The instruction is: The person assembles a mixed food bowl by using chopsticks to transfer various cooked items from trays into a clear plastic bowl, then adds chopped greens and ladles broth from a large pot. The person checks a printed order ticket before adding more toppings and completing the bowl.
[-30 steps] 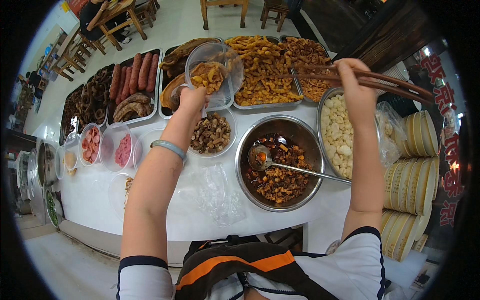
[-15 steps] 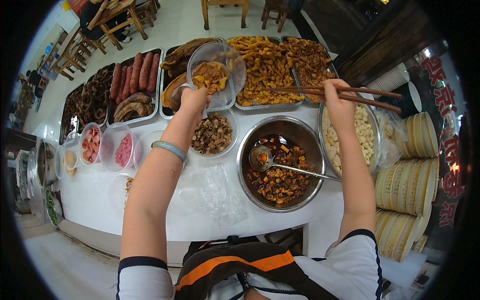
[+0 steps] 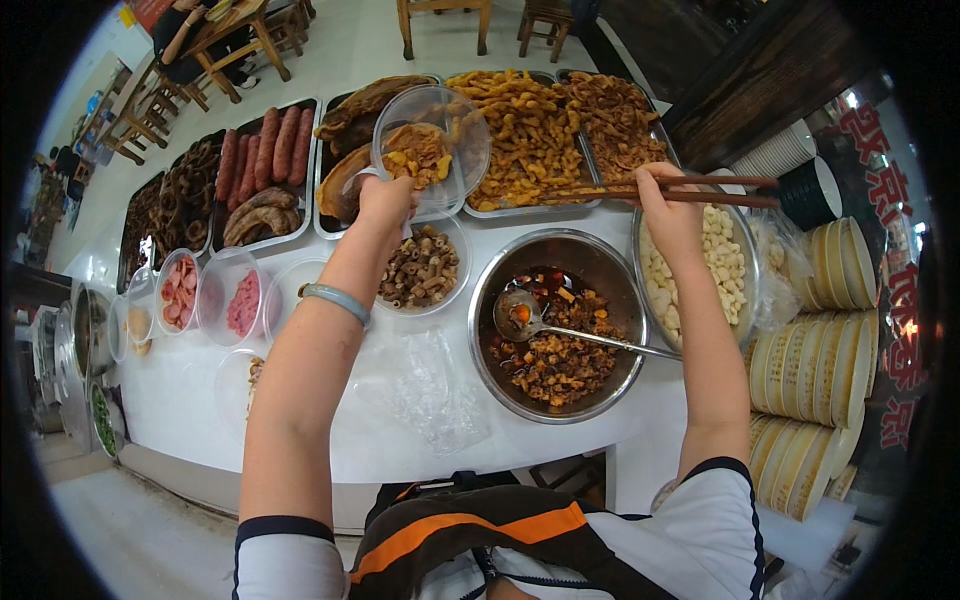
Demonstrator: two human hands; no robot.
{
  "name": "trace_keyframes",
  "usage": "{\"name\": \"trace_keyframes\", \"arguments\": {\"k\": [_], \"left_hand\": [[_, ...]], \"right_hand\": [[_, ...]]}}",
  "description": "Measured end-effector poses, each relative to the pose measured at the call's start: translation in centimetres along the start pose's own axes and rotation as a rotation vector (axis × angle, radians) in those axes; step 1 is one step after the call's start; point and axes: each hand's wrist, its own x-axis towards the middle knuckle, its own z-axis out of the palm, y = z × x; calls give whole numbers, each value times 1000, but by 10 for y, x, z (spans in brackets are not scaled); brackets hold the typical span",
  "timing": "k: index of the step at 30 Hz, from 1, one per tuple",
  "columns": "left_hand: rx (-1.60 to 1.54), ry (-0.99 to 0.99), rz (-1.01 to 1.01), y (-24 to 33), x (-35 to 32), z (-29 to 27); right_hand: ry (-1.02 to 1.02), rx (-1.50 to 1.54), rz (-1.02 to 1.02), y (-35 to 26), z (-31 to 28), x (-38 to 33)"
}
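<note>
My left hand [image 3: 385, 203] is closed on the near side of a clear plastic tub [image 3: 448, 192], with something thin and white by the palm. Fried golden pieces [image 3: 415, 155] lie inside the tub, which is tipped and held above the trays. In my right hand [image 3: 668, 212] is a pair of brown chopsticks [image 3: 735, 182], pointing left. Their tips reach the near edge of a metal tray heaped with fried battered strips [image 3: 522, 125]; whether they pinch a piece, I cannot tell. Another tray of thin fried pieces [image 3: 618, 120] lies just beyond the right hand.
A steel bowl [image 3: 480, 365] of chunky dark sauce holds a ladle [image 3: 600, 340]. Around it are a bowl of pale puffed pieces [image 3: 722, 260], a tub of brown chunks [image 3: 425, 268] and stacked bowls [image 3: 805, 365]. Sausages [image 3: 265, 150] fill a tray leftward. A plastic bag [image 3: 430, 390] lies in front.
My right hand has shifted slightly left, and the chopsticks now lie flatter, their tips lower at the tray's near edge. The left hand holds the tub almost unmoved.
</note>
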Motion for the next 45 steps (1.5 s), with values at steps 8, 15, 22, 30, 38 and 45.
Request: {"name": "trace_keyframes", "arguments": {"k": [8,15,22,30,38,45], "left_hand": [[37,-9,14,-2,4,2],[14,7,26,-7,8,3],[19,-14,-19,0,7,4],[35,-53,-13,9,-2,-6],[57,-59,-60,5,5,-11],[39,-4,-16,-2,12,-17]], "right_hand": [[-57,1,-82,-17,20,-3],[120,95,-102,-43,-4,-6],[90,361,-235,-78,-34,-4],[33,-19,-60,-29,-21,8],[-37,-99,-86,-27,-4,3],[60,320,-148,-70,-30,-7]]}}
